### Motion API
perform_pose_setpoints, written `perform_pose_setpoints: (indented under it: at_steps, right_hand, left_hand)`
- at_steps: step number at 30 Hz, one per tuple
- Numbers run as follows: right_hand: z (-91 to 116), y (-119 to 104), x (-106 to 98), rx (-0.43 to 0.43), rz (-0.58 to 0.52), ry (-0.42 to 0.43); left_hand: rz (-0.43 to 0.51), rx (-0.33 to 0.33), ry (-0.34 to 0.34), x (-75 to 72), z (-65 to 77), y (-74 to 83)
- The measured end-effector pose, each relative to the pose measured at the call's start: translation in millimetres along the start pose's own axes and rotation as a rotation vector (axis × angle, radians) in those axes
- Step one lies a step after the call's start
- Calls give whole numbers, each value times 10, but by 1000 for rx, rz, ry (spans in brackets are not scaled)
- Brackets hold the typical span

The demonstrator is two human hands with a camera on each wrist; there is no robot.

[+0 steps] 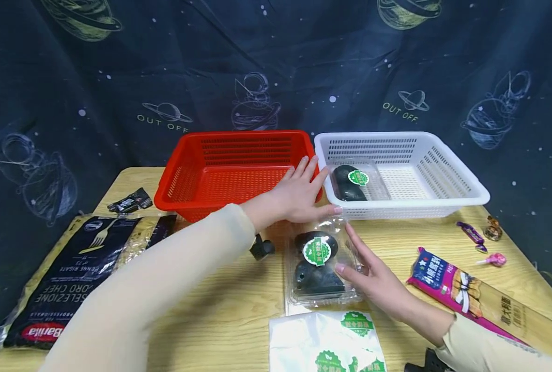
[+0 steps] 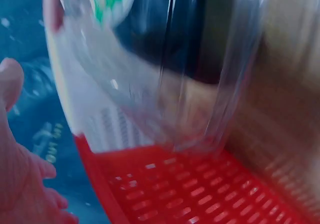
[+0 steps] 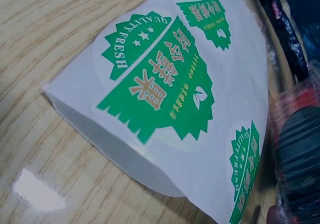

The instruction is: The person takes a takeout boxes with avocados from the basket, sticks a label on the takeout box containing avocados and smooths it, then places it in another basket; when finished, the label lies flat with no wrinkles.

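A clear plastic clamshell box (image 1: 319, 274) with dark rounded items inside and a round green-and-white label on its lid stands on the table. My right hand (image 1: 378, 279) holds its right side, thumb on the lid and index finger along the edge; the other fingers are hidden. Over the far end of the box, my left hand (image 1: 301, 195) spreads its fingers toward the gap between the baskets, its thumb near the lid. In the left wrist view the box (image 2: 165, 98) looks blurred. A white sheet of green stickers (image 1: 327, 343) lies just nearer than the box.
Behind stand a red basket (image 1: 239, 204) and a white basket (image 1: 411, 206), the latter holding a similar box (image 1: 357, 183). A pasta bag (image 1: 80, 274) and black wrapper (image 1: 131, 201) lie left; a noodle packet (image 1: 485, 299), candies (image 1: 472, 235) and a lollipop (image 1: 496, 259) lie right.
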State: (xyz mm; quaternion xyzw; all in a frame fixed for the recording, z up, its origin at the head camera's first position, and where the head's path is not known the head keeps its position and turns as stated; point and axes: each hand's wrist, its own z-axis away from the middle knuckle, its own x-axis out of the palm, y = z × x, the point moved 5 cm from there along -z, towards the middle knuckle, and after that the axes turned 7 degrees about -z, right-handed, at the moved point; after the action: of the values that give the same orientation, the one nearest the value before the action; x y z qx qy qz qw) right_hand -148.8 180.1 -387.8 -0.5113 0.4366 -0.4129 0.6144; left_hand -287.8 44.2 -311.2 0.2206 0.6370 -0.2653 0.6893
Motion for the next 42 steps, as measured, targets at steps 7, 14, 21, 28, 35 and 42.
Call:
perform_pose_setpoints:
  at_steps: [7,14,21,28,35,42]
  right_hand:
    - [-2,11,-20,-2,29,20]
    - [5,-22,-22,-4,36,14]
    - [-4,-35,-17,-15,36,16]
    - [132,-152,-71,106,-217,-104]
    - [422,-586,-533,229,-485,-397]
    - [249,-1018,-1477,141,-403,-233]
  left_hand:
    - [-67,-11,-124,92,-377,-92]
    - [-86,-36,-198,123,-463,-115]
    - [-81,-23,-213,130,-459,-123]
    - [-72,-19,-219,141,-474,-116]
    - [-57,-11,-213,144,-471,-131]
    - [-44,6,-201,161,-472,-120]
